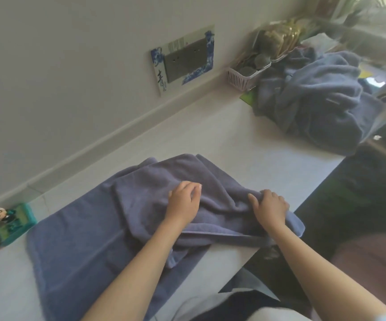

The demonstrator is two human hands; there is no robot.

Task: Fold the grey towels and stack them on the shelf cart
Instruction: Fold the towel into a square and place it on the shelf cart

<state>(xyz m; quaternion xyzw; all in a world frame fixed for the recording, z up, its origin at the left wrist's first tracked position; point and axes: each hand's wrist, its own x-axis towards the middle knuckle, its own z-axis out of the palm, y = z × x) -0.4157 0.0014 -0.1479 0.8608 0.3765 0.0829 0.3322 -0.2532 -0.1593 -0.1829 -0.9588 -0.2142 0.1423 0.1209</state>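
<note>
Grey plush towel (90,228), rumpled, gripped by both hands' fingers (256,200).

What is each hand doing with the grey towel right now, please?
Left hand: fingers curled, gripping the grey towel.
Right hand: gripping a bunched fold of the same towel.
</note>
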